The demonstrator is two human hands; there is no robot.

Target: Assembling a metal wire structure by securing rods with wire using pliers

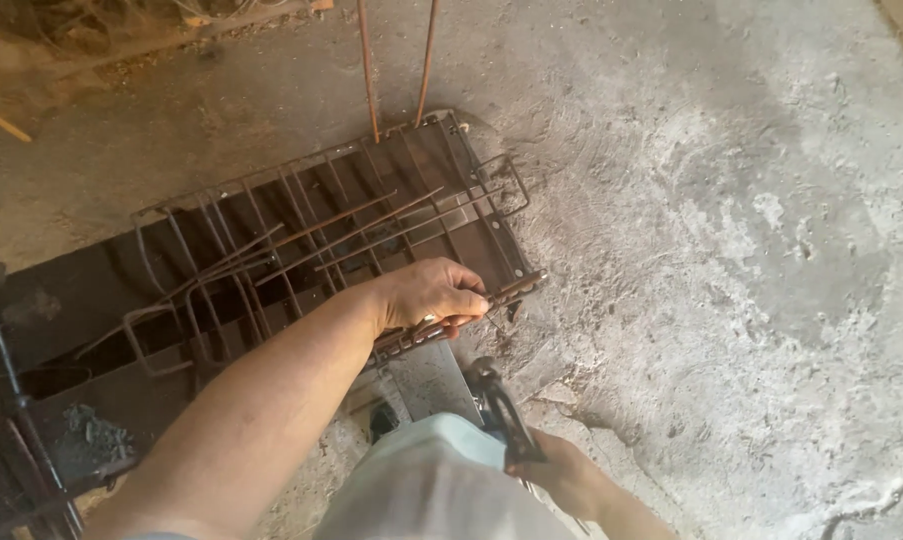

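My left hand (429, 295) reaches forward and grips a ribbed steel rebar (516, 288) that runs along the near corner of a rusty rebar cage (331, 230). The cage is made of several bent stirrups and long bars and lies on its side across a dark beam. My right hand (561, 472) is low beside my pale-clothed leg (436, 485) and holds a dark metal tying tool (499, 405), its head pointing up toward the held bar.
Rough grey concrete floor (721, 250) spreads to the right. Two thin rusty rods (369, 70) rise from the cage's far end. A dark metal frame with bars (21, 430) stands at the lower left. Straw and debris (101, 30) lie at the top left.
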